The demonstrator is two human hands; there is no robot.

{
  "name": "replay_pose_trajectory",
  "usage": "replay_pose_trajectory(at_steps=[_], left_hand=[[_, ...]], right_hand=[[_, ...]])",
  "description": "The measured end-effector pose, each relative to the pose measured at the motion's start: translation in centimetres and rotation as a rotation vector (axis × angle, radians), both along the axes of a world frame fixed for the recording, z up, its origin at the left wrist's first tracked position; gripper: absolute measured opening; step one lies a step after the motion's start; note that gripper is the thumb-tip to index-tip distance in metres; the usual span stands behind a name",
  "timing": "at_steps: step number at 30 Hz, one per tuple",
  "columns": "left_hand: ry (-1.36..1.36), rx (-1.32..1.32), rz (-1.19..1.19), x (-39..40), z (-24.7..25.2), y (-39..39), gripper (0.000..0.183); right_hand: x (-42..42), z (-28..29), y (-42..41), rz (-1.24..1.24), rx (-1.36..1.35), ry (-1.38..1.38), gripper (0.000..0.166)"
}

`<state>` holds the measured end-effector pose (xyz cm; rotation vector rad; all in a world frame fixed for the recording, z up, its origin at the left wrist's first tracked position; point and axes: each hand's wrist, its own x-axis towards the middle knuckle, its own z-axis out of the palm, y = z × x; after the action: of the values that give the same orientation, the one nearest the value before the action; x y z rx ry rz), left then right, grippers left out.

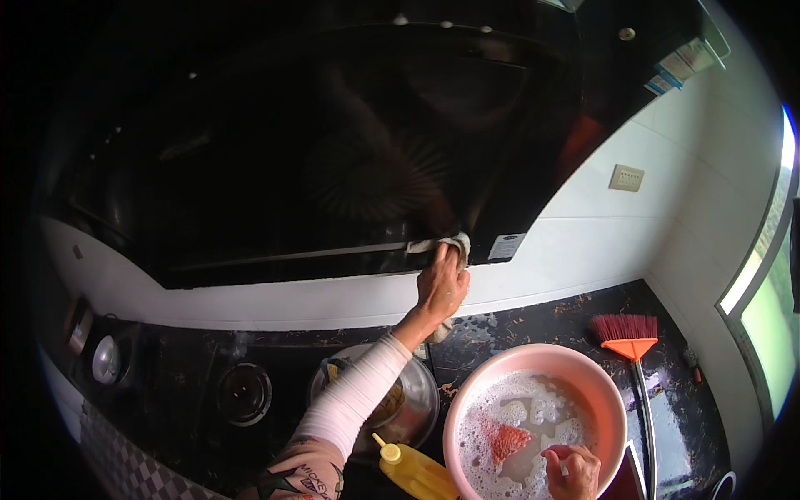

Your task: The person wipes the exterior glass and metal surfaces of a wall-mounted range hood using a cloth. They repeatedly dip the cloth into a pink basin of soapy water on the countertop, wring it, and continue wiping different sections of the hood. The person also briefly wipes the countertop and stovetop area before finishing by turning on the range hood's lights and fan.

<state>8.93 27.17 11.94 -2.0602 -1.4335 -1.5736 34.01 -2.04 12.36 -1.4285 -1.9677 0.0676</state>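
Observation:
My left hand (442,286) presses a pale, wet-looking cloth (461,242) against the lower edge of a black range hood (350,156). Over the right side of a pink plastic basin (615,406) is my right hand (572,470), its fingers curled and nothing visible in them. Soapy water with foam (537,406) fills the basin, and a red textured cloth (509,442) shows in it. Beside the basin a yellow plastic bottle (422,472) with a nozzle lies tilted.
A steel bowl (425,400) stands partly behind my left forearm. On the dark countertop (487,337) are a gas burner (245,395) at the left and a broom with dark red bristles (625,328) at the right. A wall socket (626,178) and a window (765,312) are farther right.

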Motion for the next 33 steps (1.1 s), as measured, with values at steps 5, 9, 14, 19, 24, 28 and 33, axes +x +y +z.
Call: replay_pose_trajectory(at_steps=[5,9,14,19,24,28,33], left_hand=[[0.162,-0.206,0.036,-0.7,1.0,-0.5,0.031],[0.463,-0.302,0.151,-2.4,2.0,-1.6,0.027],[0.462,-0.211,0.210,-4.2,1.5,-2.4,0.029],[-0.011,-0.076,-0.056,-0.5,-1.3,-0.2,0.036],[-1.054,-0.244,-0.742,3.5,-2.5,1.7,0.040],[-0.795,-0.153,-0.595,3.1,-2.5,2.2,0.042],[0.207,-0.049,0.058,-1.0,0.1,0.5,0.031]], right_hand=[[0.3,-0.7,0.6,0.006,0.084,0.003,0.019],[0.1,-0.7,0.4,-0.002,-0.056,0.050,0.015],[0.5,-0.2,0.0,0.038,-0.064,0.013,0.012],[0.4,0.1,0.5,0.077,-0.043,0.032,0.013],[0.3,0.0,0.3,0.044,-0.019,0.029,0.014],[0.3,-0.1,0.3,0.070,-0.006,0.050,0.014],[0.6,-0.1,0.5,0.050,-0.015,0.000,0.016]])
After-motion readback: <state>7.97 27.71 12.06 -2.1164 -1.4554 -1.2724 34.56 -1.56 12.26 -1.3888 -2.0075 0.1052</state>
